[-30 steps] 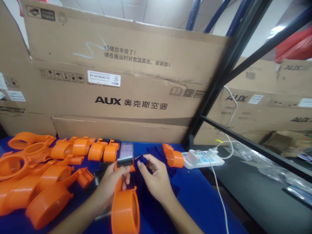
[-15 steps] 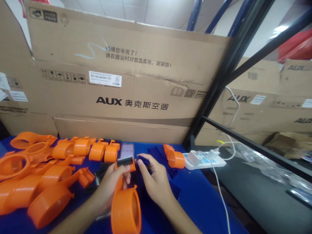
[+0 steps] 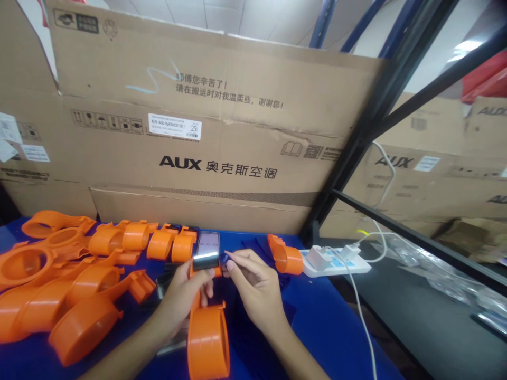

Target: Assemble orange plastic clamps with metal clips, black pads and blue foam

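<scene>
My left hand (image 3: 185, 293) is closed around the narrow end of an orange plastic ring-shaped holder (image 3: 208, 343). The holder's wide ring hangs below my fingers. A shiny black strip (image 3: 206, 260) lies across its top end, close to my left thumb. My right hand (image 3: 255, 287) pinches a small dark blue piece (image 3: 225, 258) between thumb and fingertips, just right of the strip. Whether that piece touches the holder I cannot tell. Directly behind the strip lies a phone (image 3: 209, 241) with its screen lit.
Several similar orange holders (image 3: 85, 327) crowd the left of the blue-covered table (image 3: 325, 327). Another orange holder (image 3: 288, 260) sits at the right, beside a white power strip (image 3: 336, 262) with plugs and cables. A large cardboard box (image 3: 222, 132) stands behind, next to a black metal frame (image 3: 356, 137).
The black strip has tilted and now catches the light. My right fingertips have closed in a pinch on the dark blue piece. The view has shifted slightly.
</scene>
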`<state>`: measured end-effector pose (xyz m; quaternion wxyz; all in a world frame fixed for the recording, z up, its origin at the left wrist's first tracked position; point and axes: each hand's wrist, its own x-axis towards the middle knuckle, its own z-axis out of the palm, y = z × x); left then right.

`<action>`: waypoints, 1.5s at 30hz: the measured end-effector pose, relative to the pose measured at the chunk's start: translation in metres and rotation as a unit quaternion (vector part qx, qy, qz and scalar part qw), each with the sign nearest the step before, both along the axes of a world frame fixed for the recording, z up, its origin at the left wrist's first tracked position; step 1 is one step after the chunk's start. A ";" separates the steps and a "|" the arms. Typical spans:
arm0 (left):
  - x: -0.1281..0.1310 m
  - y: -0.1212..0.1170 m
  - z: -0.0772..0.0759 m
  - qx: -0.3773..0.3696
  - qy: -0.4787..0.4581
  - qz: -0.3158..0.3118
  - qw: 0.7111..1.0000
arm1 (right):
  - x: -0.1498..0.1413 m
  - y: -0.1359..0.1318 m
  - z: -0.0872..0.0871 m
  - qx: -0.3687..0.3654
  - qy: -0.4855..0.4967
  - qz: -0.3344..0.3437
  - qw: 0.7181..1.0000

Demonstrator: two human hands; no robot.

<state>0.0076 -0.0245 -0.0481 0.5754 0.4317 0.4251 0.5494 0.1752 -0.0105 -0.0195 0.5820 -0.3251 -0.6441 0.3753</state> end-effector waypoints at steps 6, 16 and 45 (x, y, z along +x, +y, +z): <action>0.000 0.001 -0.002 0.002 0.004 0.002 1.000 | -0.005 -0.003 -0.002 -0.054 0.042 0.017 0.998; 0.000 0.000 0.005 -0.003 -0.012 0.017 1.000 | -0.001 -0.003 -0.002 0.059 -0.085 0.001 0.995; 0.004 -0.002 0.005 -0.003 -0.078 -0.002 0.997 | 0.006 -0.011 0.007 0.145 -0.165 -0.055 0.974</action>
